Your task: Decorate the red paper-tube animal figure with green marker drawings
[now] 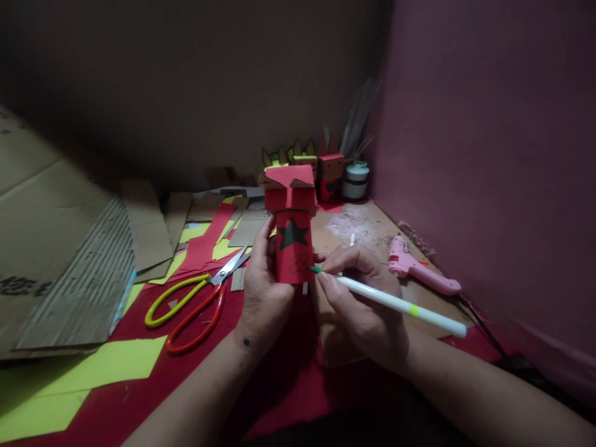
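My left hand (pixel 266 285) is wrapped round a red paper figure (pixel 293 264), a tube with a box-shaped head of red paper and cardboard. A dark star (pixel 293 234) sits on the tube's front, and below it is a small outline drawing of loops. Pinched in my right hand (pixel 361 298) is a white marker (pixel 386 299) with a green tip and a yellow-green band. Its tip is at the tube's right edge, beside the outline; whether it touches the paper I cannot tell. A white cap (pixel 352 239) shows just above my right hand.
Scissors (pixel 218 276) with yellow and red handles lie to the left, near red paper strips (pixel 209 239) and yellow sheets (pixel 107 366). Corrugated cardboard (pixel 79 273) stands at far left. A pink glue gun (pixel 419 267) lies right. Similar figures (pixel 330 167) and a lidded jar (pixel 356 180) stand behind.
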